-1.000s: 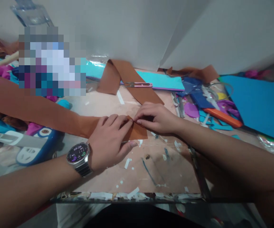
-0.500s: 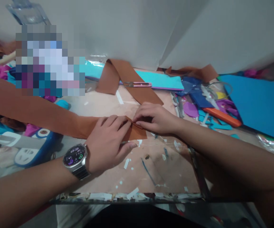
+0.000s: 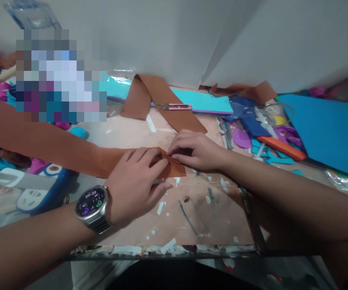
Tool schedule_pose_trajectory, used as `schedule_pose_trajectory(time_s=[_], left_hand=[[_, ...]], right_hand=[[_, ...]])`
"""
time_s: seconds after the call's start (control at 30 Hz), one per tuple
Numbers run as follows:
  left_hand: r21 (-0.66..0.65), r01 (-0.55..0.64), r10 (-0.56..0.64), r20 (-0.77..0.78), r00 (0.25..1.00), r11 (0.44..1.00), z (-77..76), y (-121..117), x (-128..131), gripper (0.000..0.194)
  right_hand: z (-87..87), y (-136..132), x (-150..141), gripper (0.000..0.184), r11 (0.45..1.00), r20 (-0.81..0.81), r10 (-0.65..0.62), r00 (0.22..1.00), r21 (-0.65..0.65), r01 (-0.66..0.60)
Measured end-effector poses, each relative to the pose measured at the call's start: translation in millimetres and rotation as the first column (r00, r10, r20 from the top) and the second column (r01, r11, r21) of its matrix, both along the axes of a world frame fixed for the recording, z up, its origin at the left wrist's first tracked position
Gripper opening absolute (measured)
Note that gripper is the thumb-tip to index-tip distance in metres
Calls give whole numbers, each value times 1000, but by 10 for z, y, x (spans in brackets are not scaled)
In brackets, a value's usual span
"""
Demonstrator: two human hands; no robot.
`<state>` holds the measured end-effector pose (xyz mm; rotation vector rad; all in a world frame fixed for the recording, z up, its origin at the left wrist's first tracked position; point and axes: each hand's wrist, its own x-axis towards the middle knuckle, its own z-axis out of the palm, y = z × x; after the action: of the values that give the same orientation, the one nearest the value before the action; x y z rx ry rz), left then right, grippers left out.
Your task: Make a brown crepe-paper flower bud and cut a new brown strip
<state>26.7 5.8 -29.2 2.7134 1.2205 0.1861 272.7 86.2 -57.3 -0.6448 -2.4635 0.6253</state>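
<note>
A long brown felt strip (image 3: 41, 139) runs from the left edge to the middle of the glass-topped table (image 3: 216, 217), where it folds and continues up toward the wall. My left hand (image 3: 134, 181), with a watch on its wrist, lies flat with fingers stretched over the fold. My right hand (image 3: 196, 150) sits just right of it, fingertips pressed together on the folded brown edge. The two hands nearly touch at the crease.
Pink-handled thread snips (image 3: 174, 106) lie on the brown strip near a turquoise sheet (image 3: 204, 102). A large blue sheet (image 3: 327, 129) and an orange cutter (image 3: 282, 148) sit at the right among coloured scraps. A blue-and-white power strip (image 3: 38, 189) lies at the left. White walls stand behind.
Both hands stay on the fold. My left forearm and watch have slid slightly toward the lower left; the strip has barely shifted.
</note>
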Motion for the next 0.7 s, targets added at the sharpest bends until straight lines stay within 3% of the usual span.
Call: schedule_pose_trajectory(time_s=[0.47,0.7], left_hand=[[14,-49,48,48,998,999,-8,2,5,58],[56,-11,12,-15,1000,998,-48,-2,-9,64]], right_hand=[[-10,10,16,13,1000,28,5,1000,7,-5],[-5,10,7,13,1000,32,9,999,11,-10]])
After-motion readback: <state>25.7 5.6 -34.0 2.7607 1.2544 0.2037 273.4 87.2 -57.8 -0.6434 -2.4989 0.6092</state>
